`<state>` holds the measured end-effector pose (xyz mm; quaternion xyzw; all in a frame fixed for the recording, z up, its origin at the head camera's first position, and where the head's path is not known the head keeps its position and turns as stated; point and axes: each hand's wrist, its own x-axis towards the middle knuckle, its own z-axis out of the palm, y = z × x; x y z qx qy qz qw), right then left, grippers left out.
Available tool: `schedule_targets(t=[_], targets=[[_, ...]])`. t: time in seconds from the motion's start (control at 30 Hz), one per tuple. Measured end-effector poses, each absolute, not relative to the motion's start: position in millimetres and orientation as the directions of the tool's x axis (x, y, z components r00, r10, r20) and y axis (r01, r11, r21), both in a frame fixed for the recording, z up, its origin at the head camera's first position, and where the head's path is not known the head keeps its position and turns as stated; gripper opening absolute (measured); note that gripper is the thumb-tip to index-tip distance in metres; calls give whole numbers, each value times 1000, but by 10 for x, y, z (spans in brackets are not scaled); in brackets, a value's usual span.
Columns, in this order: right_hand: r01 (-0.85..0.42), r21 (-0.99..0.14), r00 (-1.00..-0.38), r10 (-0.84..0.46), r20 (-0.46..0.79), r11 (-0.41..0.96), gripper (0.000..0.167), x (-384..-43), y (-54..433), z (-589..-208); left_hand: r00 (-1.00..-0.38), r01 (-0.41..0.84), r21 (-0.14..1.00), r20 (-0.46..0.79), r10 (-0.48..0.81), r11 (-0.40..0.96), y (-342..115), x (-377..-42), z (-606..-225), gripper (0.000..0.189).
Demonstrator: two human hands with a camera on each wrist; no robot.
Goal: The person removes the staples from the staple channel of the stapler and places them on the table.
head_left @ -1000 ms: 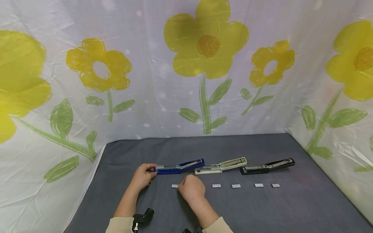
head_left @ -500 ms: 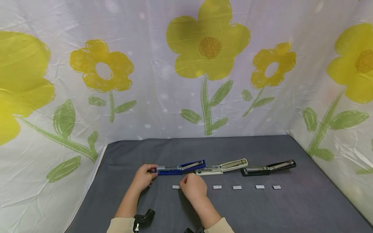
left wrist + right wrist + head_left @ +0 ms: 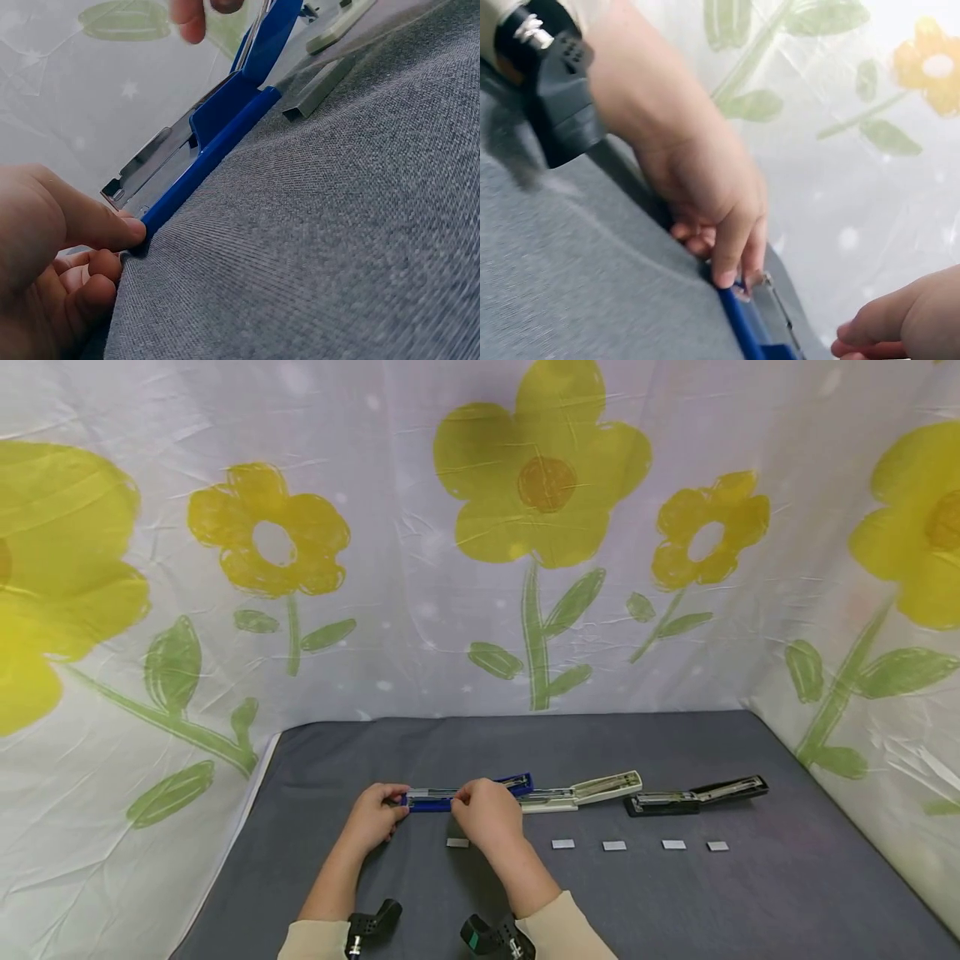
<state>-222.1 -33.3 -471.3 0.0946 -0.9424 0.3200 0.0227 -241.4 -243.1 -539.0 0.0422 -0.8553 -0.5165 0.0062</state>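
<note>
The blue stapler (image 3: 430,806) lies opened out on the grey cloth, its metal staple channel facing up. At its left end my left hand (image 3: 369,818) pinches the base between thumb and fingers, also seen in the left wrist view. My right hand (image 3: 491,817) is over the stapler's middle, hiding part of it, fingers bent and fingertips close together. In the right wrist view the right hand (image 3: 904,322) hovers beside the channel; I cannot tell whether its fingertips hold anything. A short staple strip (image 3: 457,842) lies in front of the stapler.
A cream stapler (image 3: 606,786) and a black stapler (image 3: 663,803), both opened out, lie to the right. Several more staple strips (image 3: 563,844) form a row in front of them. A white flowered curtain (image 3: 405,635) borders the grey cloth (image 3: 637,902).
My right hand has risen from the row of staple strips and moved forward over the blue stapler. My left hand keeps its grip on the stapler's end. The head view has shifted slightly.
</note>
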Motion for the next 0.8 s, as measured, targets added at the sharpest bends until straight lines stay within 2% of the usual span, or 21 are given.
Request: schedule_targets(t=[0.3,0.53,0.8], targets=[[-167,-535,-973,-226,-46,829,14,-2366,-547,-4571,-996,-71,885,-35,-87,460,-2443,-2421,-5385,32],[-163,-496,-970,-231,-79,853,14,-2450,-664,-4655,-996,-81,898,-57,-67,432,-2430,-2436,-5414,32],[-189,-518,-959,-269,-84,834,18,-2481,-846,-4702,-996,-84,893,-57,-73,443,-2455,-2423,-5404,33]])
